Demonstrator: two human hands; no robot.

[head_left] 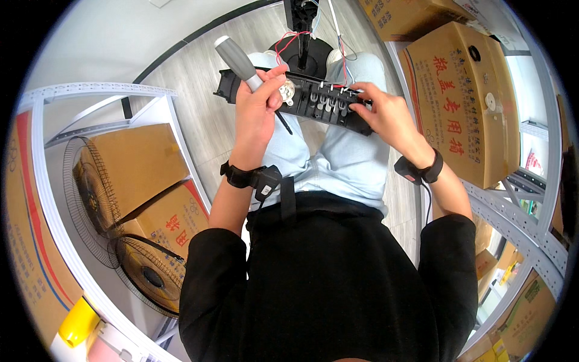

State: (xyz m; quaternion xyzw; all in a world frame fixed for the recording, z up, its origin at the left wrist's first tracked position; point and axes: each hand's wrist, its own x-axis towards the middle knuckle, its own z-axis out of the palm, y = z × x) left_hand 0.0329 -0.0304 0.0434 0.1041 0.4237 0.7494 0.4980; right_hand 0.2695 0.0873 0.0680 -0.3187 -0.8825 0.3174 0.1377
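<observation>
A long black fan control panel [304, 108] with a row of grey push keys lies across above my knees, its inner side facing up. My left hand [256, 105] is closed round a screwdriver [236, 58] with a grey handle; its dark shaft points down past the panel, whose left part this hand also steadies. At the panel's right end my right hand [389, 114] is closed, thumb and forefinger at the edge beside the keys and wire ends; whether a wire is between them is hidden. Red wires [288, 41] run from the panel toward a black fan stand [300, 18].
The stand's round base [319, 57] is on the floor between my feet. At left, two fan grilles [90, 199] lean by cardboard boxes [142, 163] on a white shelf [102, 90]. A large carton [455, 102] stands on the right-hand rack [512, 214].
</observation>
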